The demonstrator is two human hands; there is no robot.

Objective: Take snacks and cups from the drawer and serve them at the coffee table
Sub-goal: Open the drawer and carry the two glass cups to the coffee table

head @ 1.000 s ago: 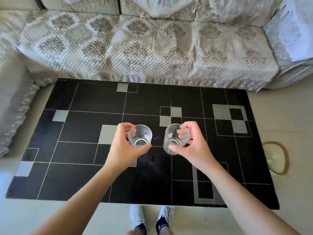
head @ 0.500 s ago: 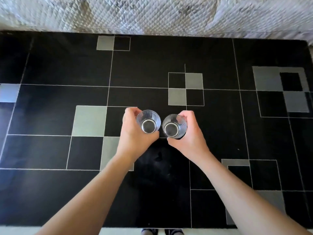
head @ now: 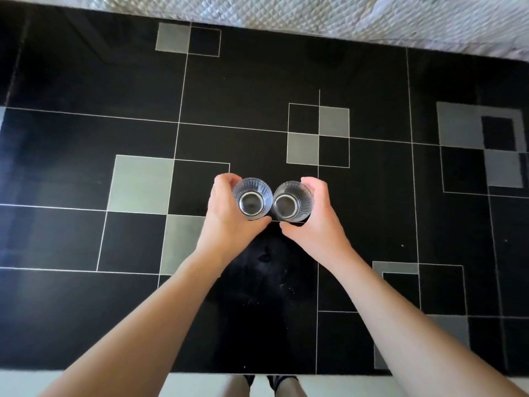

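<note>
- Both cups have come lower and closer to the tabletop than half a second ago, and the view has tipped further down, so the sofa that filled the top of the picture a second ago is now only a strip at the far edge.
- Nearest the camera, two bare forearms reach forward over the near edge of the coffee table [head: 86, 325], with a pair of feet just visible below it on the pale floor [head: 200, 385].
- The left hand [head: 226, 222] is wrapped around the left glass cup [head: 252, 199]; the right hand [head: 315, 222] is wrapped around the right glass cup [head: 292, 201]. Each is closed on its cup, thumb on the near side and fingers curling round the far side.
- Both cups are upright and empty, seen straight down, near the middle of the table. Whether their bases already rest on the surface I cannot tell.
- Risk: the cups are almost rim to rim, so a small inward drift on release would likely knock glass against glass.
- Risk: the top looks hard and glossy; letting go before the bases are flat could tip or chip a cup, and ribbed glass may slide on that finish.
- No snacks are in view, so that half of the serving seems still to do.
- Further out, the black surface carries grey squares and thin white lines, with dust specks.
- Beyond it runs the quilted sofa cover [head: 315, 12].
</note>
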